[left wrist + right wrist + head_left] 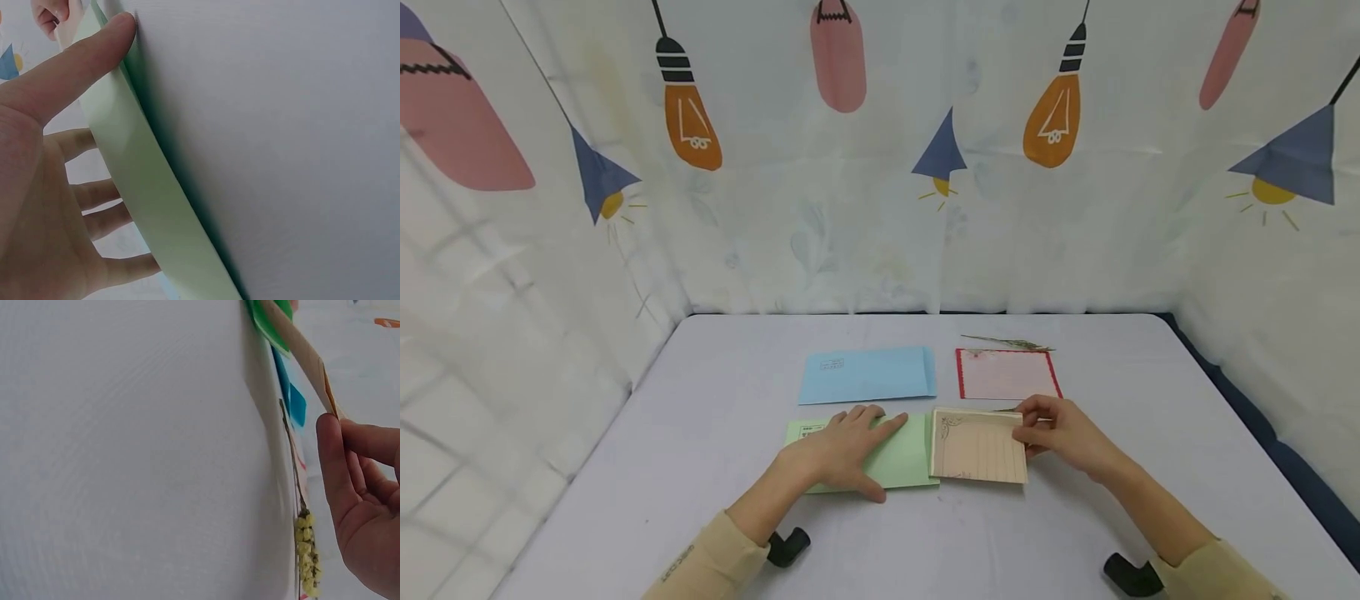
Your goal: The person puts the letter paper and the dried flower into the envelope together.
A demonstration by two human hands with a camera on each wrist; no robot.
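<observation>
Right hand (1062,433) pinches one lined cream paper card (977,446) by its 3 o'clock edge; left hand (841,452), fingers (891,426) spread, spans one pale-green paper envelope (906,458) at 9 o'clock.

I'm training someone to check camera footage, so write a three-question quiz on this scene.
1. True or false: the right hand pinches the beige paper.
2. The left hand touches an envelope coloured: A) orange; B) green; C) purple.
3. Fill in, from the head view: the red-bordered card lies to the ___ of the blue envelope.

Key: 1. True. 2. B. 3. Right.
</observation>
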